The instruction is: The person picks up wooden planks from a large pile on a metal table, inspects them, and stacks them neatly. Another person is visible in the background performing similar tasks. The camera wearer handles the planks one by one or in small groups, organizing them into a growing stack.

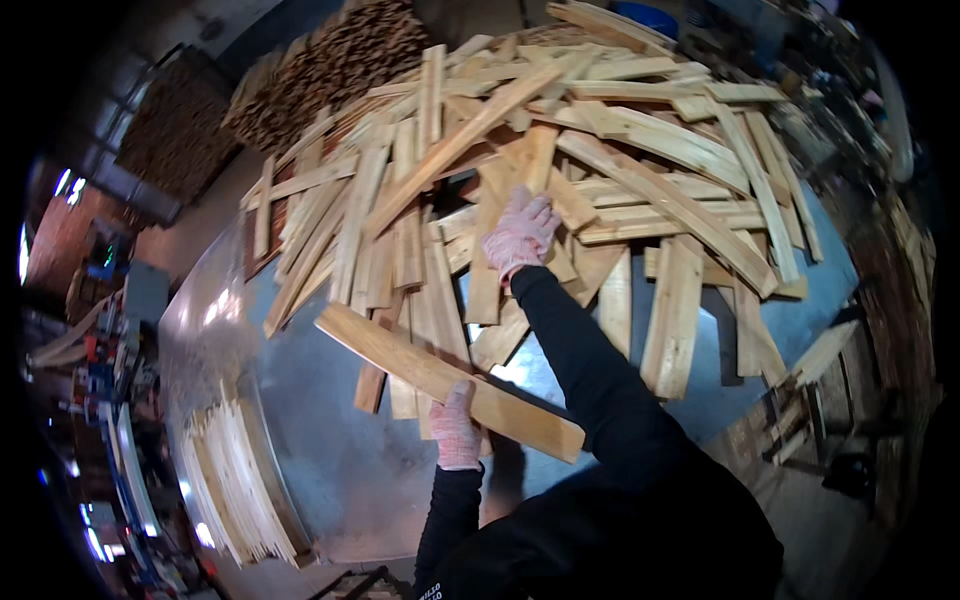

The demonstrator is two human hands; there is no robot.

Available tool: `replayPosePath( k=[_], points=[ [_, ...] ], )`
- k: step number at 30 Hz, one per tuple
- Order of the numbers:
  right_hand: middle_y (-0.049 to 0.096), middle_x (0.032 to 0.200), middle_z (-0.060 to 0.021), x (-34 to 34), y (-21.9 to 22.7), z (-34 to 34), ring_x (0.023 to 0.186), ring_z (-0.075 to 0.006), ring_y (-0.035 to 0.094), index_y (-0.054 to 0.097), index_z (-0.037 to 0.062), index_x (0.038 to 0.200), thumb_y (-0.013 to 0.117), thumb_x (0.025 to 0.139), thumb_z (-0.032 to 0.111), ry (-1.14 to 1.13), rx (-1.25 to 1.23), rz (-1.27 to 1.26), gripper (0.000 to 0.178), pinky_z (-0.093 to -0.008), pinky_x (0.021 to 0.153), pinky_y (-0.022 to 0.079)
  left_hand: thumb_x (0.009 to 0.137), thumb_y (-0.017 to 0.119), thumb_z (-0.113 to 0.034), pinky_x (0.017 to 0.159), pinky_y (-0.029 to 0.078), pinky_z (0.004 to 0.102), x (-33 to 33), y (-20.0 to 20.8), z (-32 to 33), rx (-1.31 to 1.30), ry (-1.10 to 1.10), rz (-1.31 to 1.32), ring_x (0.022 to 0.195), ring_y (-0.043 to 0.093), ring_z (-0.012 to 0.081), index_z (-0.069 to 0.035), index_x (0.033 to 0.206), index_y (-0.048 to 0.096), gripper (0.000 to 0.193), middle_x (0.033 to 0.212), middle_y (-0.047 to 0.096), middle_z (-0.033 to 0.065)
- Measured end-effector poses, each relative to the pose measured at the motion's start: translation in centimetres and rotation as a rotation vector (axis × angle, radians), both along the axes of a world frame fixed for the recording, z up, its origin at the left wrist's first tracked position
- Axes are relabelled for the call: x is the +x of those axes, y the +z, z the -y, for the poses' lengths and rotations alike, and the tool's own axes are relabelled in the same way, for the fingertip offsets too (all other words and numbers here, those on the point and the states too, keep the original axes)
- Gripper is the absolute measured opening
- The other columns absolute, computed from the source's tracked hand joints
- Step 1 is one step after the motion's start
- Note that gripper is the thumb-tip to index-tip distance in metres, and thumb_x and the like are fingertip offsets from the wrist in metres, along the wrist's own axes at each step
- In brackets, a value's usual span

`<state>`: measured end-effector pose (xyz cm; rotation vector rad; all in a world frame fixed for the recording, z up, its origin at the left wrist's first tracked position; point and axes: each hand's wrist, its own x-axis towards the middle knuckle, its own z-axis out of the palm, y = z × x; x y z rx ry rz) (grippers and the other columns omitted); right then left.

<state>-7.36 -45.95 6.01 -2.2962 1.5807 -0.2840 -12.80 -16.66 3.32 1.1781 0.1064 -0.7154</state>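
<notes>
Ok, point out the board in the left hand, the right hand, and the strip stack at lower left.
Held board (pixel 425 368): head view, on its broad face, near the middle.
Right hand (pixel 522 232): head view, on its gloved back.
Strip stack (pixel 238 482): head view, about midway along the strips.

Head-worn left fisheye view, looking down and forward across a shiny grey table, within arm's reach

Your left hand grips a wooden plank slanting across your side of the metal table. Your gloved right hand reaches into a jumbled heap of boards; thin slats sit stacked to your left.
</notes>
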Motion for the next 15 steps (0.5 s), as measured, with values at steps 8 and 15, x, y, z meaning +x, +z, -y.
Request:
replayPosePath(
  k=[8,15],
  points=[
    [0.034,0.151,-0.0306,-26.3,2.9,-12.9,0.135,-0.0464,0.043,0.036,0.0099,0.152,0.070,0.073,0.019,0.690,0.115,0.101,0.087,-0.0531,0.111,0.040,0.098,0.058,-0.054,0.069,0.054,0.0289,-4.3,-5.7,3.0,0.113,-0.168,-0.408,0.084,0.064,0.0195,-0.007,0.127,0.055,0.055,0.102,0.067,0.0076],
    [0.060,0.128,-0.0191,-29.8,3.0,-3.4,0.116,-0.0391,0.058,0.057,0.0008,0.130,0.073,0.081,0.021,0.831,-0.187,0.392,0.055,-0.0468,0.104,0.046,0.091,0.070,-0.007,0.099,0.054,0.0402,-9.6,-6.4,2.9,-0.139,0.010,-0.553,0.111,0.065,0.0260,-0.005,0.132,0.053,0.044,0.118,0.066,0.0087]
  ],
)
